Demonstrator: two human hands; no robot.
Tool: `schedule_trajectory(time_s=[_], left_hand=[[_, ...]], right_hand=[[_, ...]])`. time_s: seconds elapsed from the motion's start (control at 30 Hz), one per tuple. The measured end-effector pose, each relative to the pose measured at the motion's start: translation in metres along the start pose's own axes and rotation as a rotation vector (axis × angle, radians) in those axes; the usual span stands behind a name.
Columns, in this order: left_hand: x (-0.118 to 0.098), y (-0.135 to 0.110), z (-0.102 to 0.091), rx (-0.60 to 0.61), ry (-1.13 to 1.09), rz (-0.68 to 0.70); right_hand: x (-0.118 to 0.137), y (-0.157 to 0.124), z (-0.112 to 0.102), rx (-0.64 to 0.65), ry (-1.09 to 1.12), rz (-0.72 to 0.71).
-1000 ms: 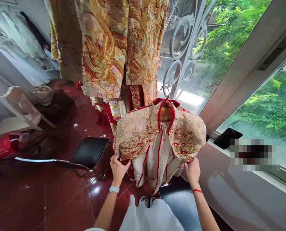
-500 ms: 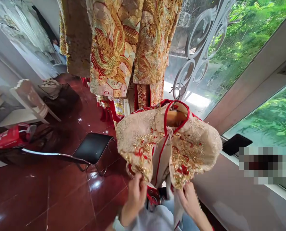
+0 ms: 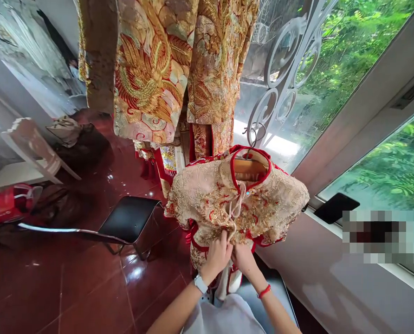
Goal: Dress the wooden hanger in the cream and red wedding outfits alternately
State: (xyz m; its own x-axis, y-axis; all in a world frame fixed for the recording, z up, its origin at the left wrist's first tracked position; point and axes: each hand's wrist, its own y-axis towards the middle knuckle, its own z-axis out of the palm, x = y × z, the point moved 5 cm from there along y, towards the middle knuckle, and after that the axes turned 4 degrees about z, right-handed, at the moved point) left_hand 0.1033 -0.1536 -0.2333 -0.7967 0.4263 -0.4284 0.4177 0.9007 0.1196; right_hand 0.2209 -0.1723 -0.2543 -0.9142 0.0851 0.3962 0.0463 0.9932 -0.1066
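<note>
A short cream jacket (image 3: 200, 190) with gold and red embroidery and red piping hangs on a hanger (image 3: 250, 164). Its two front panels meet in the middle, and pale cord ties (image 3: 240, 204) dangle from the collar. My left hand (image 3: 219, 254), with a white watch at the wrist, is closed on the lower front edge of the jacket. Beside it, my right hand (image 3: 243, 256), wearing a red bracelet, is closed on the opposite front edge. Some fingertips of both hands are hidden by the cloth and each other.
Gold embroidered garments (image 3: 151, 74) hang above and behind the jacket. To the left stands a black-seated chair (image 3: 130, 218) on red floor tiles, with a red bag (image 3: 8, 204) farther off. A dark phone-like slab (image 3: 336, 207) rests by the window sill at right.
My hands have come together from holding the two front panels apart. The jacket front has closed over the inside, and its sleeves now spread out to the sides.
</note>
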Motion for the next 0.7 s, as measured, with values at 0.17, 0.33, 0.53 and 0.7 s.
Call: schedule_trajectory(time_s=[0.17,0.33,0.53,0.7], left_hand=[[0.018,0.014,0.017,-0.052,-0.082,0.007],[0.053,-0.004,0.032,-0.192,-0.336,0.012],[0.130,-0.061,0.039,-0.580,-0.712,-0.355],[0.197,-0.071,0.070,-0.601,-1.206,-0.805]], right_hand=[[-0.024,0.011,0.003,-0.047,0.195,0.002],[-0.070,-0.009,0.020,-0.213,0.785,0.160],[-0.133,-0.030,0.051,-0.127,1.314,0.378],[-0.194,-0.058,0.079,-0.111,1.484,0.839]])
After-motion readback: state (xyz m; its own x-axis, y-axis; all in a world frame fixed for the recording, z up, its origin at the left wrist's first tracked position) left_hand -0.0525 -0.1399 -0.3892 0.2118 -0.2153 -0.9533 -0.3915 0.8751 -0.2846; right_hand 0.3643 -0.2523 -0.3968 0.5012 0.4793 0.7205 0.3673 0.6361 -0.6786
